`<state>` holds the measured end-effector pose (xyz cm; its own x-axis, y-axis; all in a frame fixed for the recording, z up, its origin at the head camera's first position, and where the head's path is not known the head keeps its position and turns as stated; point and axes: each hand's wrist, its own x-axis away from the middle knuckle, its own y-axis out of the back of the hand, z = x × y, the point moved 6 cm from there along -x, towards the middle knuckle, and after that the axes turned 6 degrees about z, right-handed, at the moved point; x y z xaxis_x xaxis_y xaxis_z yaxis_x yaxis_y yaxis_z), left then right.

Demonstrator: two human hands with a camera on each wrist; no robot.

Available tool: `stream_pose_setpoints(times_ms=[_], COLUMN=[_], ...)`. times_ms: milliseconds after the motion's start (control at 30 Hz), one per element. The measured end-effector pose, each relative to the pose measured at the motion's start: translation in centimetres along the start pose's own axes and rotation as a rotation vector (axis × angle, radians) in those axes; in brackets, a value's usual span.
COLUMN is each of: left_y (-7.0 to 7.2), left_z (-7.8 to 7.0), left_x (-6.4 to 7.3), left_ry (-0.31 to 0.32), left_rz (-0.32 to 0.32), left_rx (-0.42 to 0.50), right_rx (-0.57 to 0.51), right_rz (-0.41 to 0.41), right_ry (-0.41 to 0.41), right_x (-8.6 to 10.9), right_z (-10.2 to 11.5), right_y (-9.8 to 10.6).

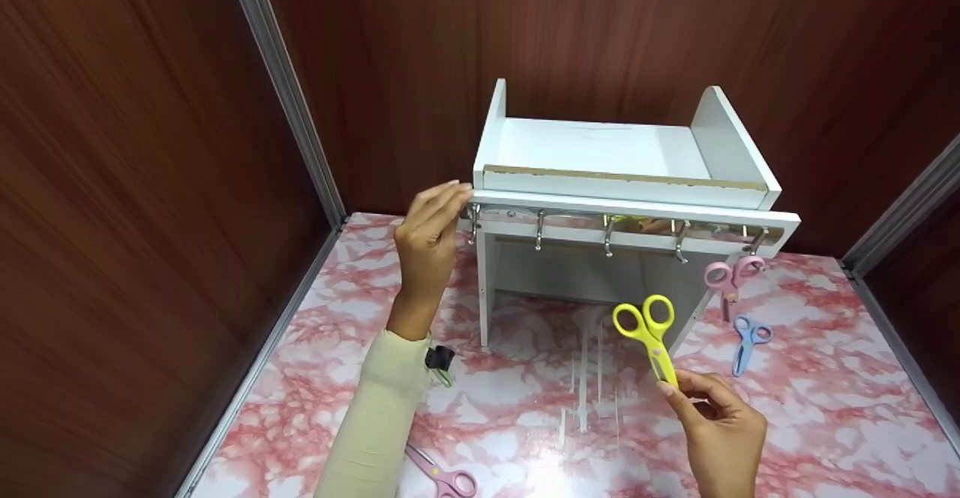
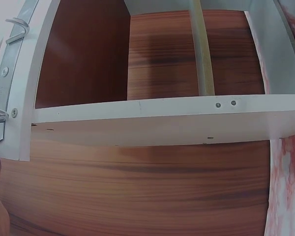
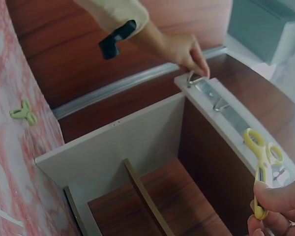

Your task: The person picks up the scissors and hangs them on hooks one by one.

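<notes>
The left hand [image 1: 429, 232] is held left of centre in the head view, its fingers straightened and rested on the left end of a rail [image 1: 637, 207]. Green scissors [image 3: 23, 114], at the left of the right wrist view, are laid on the table [image 1: 315, 333]. At the bottom edge, lower pink scissors [image 1: 454, 481] are pointed to the upper left. The white-floored tray [image 1: 600, 184] is enclosed by side walls, upper right of centre, with hooks [image 1: 607, 241] fixed below. Yellow scissors [image 1: 649, 333] are held at lower right, handles uppermost, long axis slanted steeply down rightward; their blade end is pinched by the right hand [image 1: 724, 430]. Upper pink scissors [image 1: 729, 282] are hung, blades down, from the rightmost hook. Further right, blue scissors [image 1: 746, 344] are pointed downward.
</notes>
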<state>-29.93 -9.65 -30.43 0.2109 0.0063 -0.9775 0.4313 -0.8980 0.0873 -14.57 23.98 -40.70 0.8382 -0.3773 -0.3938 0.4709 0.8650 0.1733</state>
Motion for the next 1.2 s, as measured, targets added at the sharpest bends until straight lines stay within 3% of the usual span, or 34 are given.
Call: stream_pose_setpoints(times_ms=[267, 567, 933, 1200], left_y=[-0.1, -0.2, -0.1, 0.0], left_z=[-0.1, -0.3, -0.2, -0.3], left_x=[-0.1, -0.3, -0.1, -0.2], left_ry=[-0.002, -0.004, 0.002, -0.006], left_rz=[-0.003, 0.009, 0.012, 0.001], left_rx=[0.009, -0.002, 0.005, 0.007], right_rx=[-0.014, -0.092, -0.068, -0.092], right_rz=[-0.054, -0.085, -0.102, -0.106], right_ry=[0.039, 0.003, 0.01, 0.02], right_x=[-0.5, -1.1, -2.2, -3.0], right_z=[0.2, 0.1, -2.6, -1.5], right_y=[0.5, 0.9, 1.1, 0.7])
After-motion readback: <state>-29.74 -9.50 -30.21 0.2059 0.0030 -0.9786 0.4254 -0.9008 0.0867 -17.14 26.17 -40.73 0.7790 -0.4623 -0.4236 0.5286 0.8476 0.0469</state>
